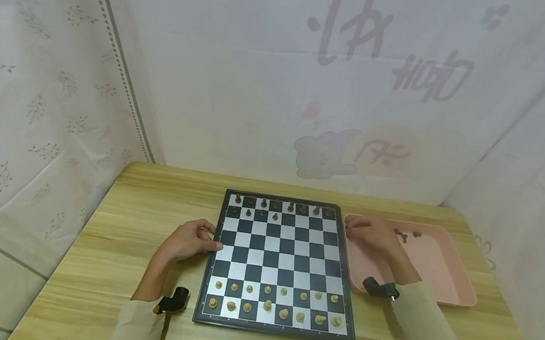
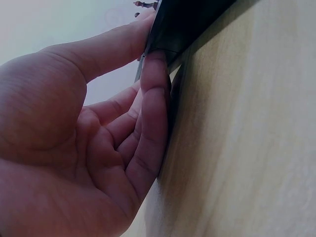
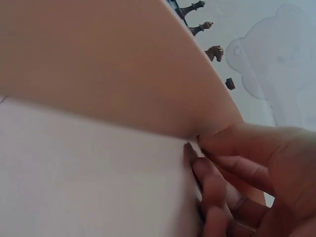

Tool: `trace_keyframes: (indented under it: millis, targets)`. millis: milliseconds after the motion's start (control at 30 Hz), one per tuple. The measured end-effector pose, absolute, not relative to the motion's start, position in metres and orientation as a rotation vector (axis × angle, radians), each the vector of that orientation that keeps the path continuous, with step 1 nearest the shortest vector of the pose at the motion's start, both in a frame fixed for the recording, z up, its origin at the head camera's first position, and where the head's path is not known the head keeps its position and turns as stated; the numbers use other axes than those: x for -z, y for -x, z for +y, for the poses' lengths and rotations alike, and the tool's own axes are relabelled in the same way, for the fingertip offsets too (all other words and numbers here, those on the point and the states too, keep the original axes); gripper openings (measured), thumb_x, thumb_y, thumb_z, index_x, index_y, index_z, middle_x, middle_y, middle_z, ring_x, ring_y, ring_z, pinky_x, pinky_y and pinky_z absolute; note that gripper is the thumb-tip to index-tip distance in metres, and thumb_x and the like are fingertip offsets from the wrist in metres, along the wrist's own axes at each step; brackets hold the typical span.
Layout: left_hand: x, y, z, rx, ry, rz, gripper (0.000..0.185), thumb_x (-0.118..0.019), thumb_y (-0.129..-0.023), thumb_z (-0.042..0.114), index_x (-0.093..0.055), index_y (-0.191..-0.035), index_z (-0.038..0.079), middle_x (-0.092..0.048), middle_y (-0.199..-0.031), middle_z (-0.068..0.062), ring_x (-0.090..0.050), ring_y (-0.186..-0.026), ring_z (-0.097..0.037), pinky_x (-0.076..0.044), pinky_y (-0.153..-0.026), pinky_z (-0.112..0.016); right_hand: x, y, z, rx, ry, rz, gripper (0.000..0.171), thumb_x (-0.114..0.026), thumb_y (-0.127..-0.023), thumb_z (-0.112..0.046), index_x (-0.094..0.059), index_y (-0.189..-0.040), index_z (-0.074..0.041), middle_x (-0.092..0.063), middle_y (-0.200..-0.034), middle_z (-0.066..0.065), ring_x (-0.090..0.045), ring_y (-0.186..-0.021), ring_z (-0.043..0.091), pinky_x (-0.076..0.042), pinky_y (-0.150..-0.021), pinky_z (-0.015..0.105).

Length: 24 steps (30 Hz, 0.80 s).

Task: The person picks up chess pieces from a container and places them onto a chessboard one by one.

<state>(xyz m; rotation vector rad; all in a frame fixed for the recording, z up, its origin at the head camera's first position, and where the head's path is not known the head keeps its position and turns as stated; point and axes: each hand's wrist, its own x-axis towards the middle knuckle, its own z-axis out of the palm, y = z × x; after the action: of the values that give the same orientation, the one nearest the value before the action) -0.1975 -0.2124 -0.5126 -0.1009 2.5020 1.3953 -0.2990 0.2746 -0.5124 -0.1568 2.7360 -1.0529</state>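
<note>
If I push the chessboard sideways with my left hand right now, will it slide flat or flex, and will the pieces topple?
The chessboard looks like a thin, rigid panel lying flat on the wooden table, so it would probably slide without flexing. The left hand touches its edge. The pale pieces are small and upright; a jerk might tip them.

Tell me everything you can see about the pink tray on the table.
The pink tray is a shallow rectangular dish with rounded corners and a low raised rim, smooth and matte like plastic. It lies flat on the wooden table, just right of the chessboard. A few dark chess pieces sit near its far edge. The right hand reaches into its near-left corner, fingertips pinching at the floor beside the wall; whether they hold anything is unclear.
</note>
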Motion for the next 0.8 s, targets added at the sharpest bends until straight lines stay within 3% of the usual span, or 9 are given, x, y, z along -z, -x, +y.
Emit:
trace_keyframes:
  millis: [167, 300, 633, 800]
  targets:
    - [0.513, 0.197, -0.212, -1.407, 0.101, 2.497, 0.045, -0.093, -0.090, 0.017, -0.070, -0.124, -0.002, -0.071, -0.088, -0.008, -0.061, -0.083, -0.026, -0.047, -0.077, -0.037, 0.512, 0.298, 0.282, 1.129, 0.182, 2.715, 0.029, -0.082, -0.101, -0.031, -0.084, -0.120, -0.009, -0.072, -0.141, 0.018, -0.058, -0.139, 0.044, -0.037, -0.117, 0.063]
    - [0.513, 0.198, -0.212, -1.405, 0.106, 2.499, 0.045, -0.093, -0.090, 0.017, -0.070, -0.124, -0.002, -0.070, -0.088, -0.008, -0.061, -0.082, -0.026, -0.047, -0.077, -0.037, 0.510, 0.299, 0.288, 1.268, 0.203, 2.651, 0.030, -0.082, -0.102, -0.027, -0.082, -0.122, -0.005, -0.075, -0.134, 0.018, -0.061, -0.134, 0.040, -0.039, -0.114, 0.057]
    - [0.514, 0.199, -0.213, -1.389, 0.101, 2.509, 0.047, -0.093, -0.090, 0.019, -0.070, -0.125, -0.002, -0.070, -0.089, -0.009, -0.061, -0.083, -0.026, -0.047, -0.077, -0.038, 0.501, 0.297, 0.287, 1.475, 0.256, 2.529, 0.030, -0.075, -0.106, -0.015, -0.076, -0.129, 0.003, -0.075, -0.133, 0.021, -0.068, -0.116, 0.014, -0.050, -0.098, 0.023]
    - [0.514, 0.198, -0.213, -1.391, 0.100, 2.509, 0.047, -0.093, -0.090, 0.018, -0.070, -0.125, -0.002, -0.070, -0.088, -0.008, -0.061, -0.083, -0.026, -0.047, -0.077, -0.038, 0.498, 0.294, 0.279, 1.507, 0.289, 2.507, 0.031, -0.070, -0.107, -0.009, -0.073, -0.133, 0.007, -0.073, -0.132, 0.025, -0.068, -0.109, 0.018, -0.053, -0.092, 0.025]
